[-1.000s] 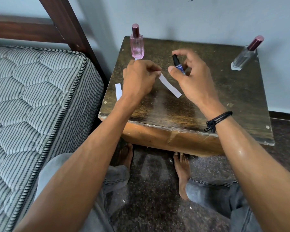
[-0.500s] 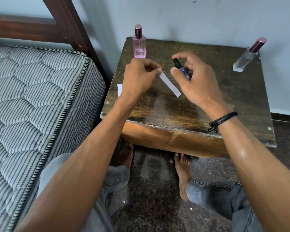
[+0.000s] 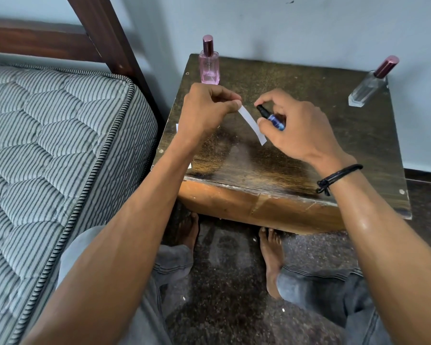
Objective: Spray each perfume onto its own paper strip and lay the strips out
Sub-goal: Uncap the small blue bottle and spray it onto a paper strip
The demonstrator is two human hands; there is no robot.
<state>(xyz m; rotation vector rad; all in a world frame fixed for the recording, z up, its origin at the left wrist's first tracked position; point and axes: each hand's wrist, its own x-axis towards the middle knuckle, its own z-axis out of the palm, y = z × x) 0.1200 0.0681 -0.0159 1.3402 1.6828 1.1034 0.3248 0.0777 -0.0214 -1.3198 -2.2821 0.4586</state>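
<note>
My left hand (image 3: pixel 207 110) pinches one end of a white paper strip (image 3: pixel 253 126) above the dark wooden table (image 3: pixel 296 155). My right hand (image 3: pixel 296 125) grips a small blue spray bottle (image 3: pixel 271 118) with a black nozzle, tilted left toward the strip, index finger over the nozzle. A pink perfume bottle (image 3: pixel 209 64) stands at the table's back left. A clear bottle (image 3: pixel 370 85) with a dark red cap stands at the back right. Another white strip (image 3: pixel 177 127) lies at the table's left edge, mostly hidden by my left wrist.
A striped mattress (image 3: pixel 52 145) with a dark wooden bed frame (image 3: pixel 105 33) sits close on the left. The wall runs right behind the table. My knees and bare feet (image 3: pixel 271 257) are under the table's front edge.
My right hand has tipped the blue bottle further over, its nozzle now pointing left at the strip. The strip in my left hand has stayed in about the same place.
</note>
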